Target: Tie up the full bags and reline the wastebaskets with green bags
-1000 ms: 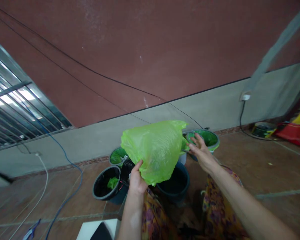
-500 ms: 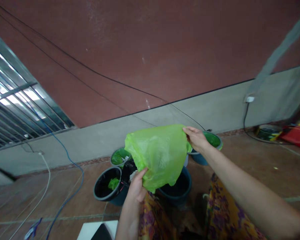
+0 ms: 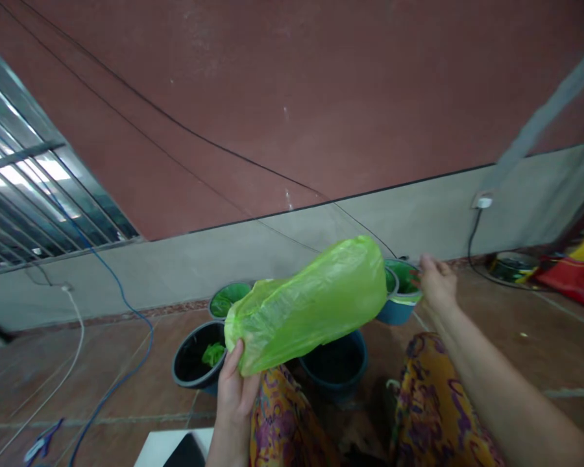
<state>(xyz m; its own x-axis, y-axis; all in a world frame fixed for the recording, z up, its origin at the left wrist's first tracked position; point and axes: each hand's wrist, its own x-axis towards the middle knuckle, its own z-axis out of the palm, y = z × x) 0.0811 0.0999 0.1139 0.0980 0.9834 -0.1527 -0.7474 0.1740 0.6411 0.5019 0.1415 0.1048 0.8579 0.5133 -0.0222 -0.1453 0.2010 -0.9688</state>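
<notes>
A light green plastic bag (image 3: 316, 298) stretches out in front of me, puffed and slanting up to the right. My left hand (image 3: 236, 383) is closed on its lower left end, thumb on top. Away from the bag, to its right, my right hand (image 3: 437, 285) is blurred, with its fingers apart and nothing visible in them. Beneath the bag stands a dark blue bucket (image 3: 363, 366), its inside dark. The bag covers part of the buckets behind it.
At left are a black-lined bucket (image 3: 176, 366) with crumpled green plastic inside and a green-lined bucket (image 3: 212, 303). Green-lined buckets (image 3: 396, 312) stand at right by the wall. A blue hose (image 3: 148, 344), scissors (image 3: 41, 447) and a white board (image 3: 148, 447) lie on the tiled floor.
My right hand has let go of the bag's upper right corner and moved right. The bag has swung from a broad sheet into a longer, slanted shape, still in my left hand.
</notes>
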